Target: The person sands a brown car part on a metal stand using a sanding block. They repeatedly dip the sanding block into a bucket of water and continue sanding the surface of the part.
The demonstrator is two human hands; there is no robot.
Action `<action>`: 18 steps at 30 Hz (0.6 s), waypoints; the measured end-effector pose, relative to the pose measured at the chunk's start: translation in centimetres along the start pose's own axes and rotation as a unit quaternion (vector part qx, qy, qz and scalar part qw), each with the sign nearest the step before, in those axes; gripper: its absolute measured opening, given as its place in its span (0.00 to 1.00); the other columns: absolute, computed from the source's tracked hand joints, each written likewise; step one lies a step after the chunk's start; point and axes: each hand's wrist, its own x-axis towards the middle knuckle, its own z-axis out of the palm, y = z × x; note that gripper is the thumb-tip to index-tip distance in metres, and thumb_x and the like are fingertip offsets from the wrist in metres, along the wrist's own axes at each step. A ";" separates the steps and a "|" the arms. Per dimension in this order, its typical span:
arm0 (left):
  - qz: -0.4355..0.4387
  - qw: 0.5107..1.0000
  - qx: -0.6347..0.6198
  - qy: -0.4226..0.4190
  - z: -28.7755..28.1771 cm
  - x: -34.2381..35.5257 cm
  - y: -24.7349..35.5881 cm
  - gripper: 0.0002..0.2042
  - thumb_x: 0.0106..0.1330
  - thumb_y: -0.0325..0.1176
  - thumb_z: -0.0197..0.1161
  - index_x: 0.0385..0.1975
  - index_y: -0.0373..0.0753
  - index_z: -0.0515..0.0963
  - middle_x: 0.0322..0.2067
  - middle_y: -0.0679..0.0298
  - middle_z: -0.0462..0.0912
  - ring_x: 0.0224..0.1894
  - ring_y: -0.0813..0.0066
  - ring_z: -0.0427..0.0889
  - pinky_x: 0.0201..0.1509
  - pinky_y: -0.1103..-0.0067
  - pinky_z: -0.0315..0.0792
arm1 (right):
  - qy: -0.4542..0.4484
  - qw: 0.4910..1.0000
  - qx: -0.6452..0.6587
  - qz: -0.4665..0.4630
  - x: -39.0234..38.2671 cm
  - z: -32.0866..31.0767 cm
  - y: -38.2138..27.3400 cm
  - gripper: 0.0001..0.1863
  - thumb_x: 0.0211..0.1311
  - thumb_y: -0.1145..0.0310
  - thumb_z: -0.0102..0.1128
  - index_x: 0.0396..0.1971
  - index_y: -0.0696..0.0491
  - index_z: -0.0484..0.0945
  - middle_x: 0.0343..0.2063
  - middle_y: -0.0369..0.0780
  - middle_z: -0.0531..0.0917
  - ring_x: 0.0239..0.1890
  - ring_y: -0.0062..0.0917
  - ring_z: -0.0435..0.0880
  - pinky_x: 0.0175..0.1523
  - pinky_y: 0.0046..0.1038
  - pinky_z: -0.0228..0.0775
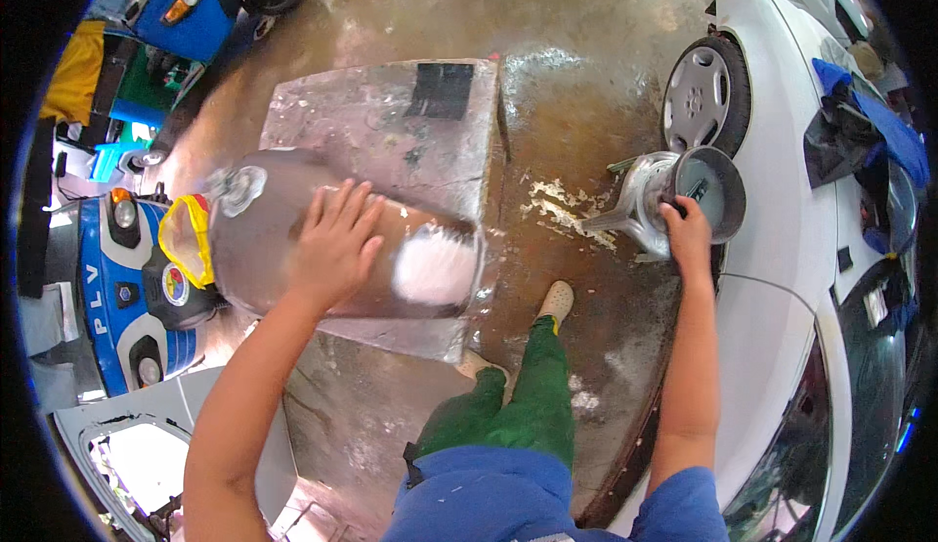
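Note:
My left hand (337, 244) lies with fingers extended on a curved dark grey-brown body panel (249, 259), which has a pinkish-white patch at its right end and rests on a scuffed board (332, 102). My right hand (689, 224) is at a dark round container of greyish liquid (715, 212) on the right, beside a metal vessel (640, 205). Its fingers are curled at the container's near left side, close to a small dark item inside; what exactly they grip is unclear.
A white car (762, 259) lines the right side, with dark and blue cloths (840, 131) on it. At left are two blue small vehicles (195, 4), (117, 288), a yellow item (181, 234) and a detached grey panel (244, 415). My feet (555, 303) stand on the stained floor (547, 73).

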 end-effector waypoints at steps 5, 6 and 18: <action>-0.007 0.998 -0.003 -0.061 -0.8 0.0 0.2 0.28 0.77 0.45 0.53 0.72 0.39 0.71 0.77 0.51 0.65 0.81 0.47 0.59 0.85 0.47 0.45 | -0.110 0.976 -0.187 0.009 10.6 -2.7 9.3 0.27 0.63 0.60 0.73 0.57 0.62 0.83 0.52 0.58 0.87 0.58 0.52 0.85 0.63 0.45 0.76; -0.003 0.998 0.004 -0.069 -0.9 -0.1 0.2 0.28 0.77 0.46 0.52 0.73 0.39 0.71 0.77 0.50 0.65 0.81 0.45 0.59 0.85 0.47 0.44 | -0.138 0.973 -0.182 -0.011 12.5 -1.7 11.2 0.26 0.64 0.60 0.72 0.57 0.62 0.83 0.53 0.58 0.87 0.59 0.52 0.85 0.63 0.45 0.76; -0.004 0.996 0.012 -0.085 -1.2 1.2 -0.1 0.29 0.77 0.49 0.52 0.73 0.42 0.71 0.78 0.50 0.64 0.81 0.46 0.58 0.84 0.46 0.43 | -0.229 0.839 0.343 0.356 25.6 10.8 36.6 0.35 0.81 0.44 0.47 0.75 0.53 0.70 0.70 0.51 0.77 0.66 0.48 0.81 0.70 0.41 0.74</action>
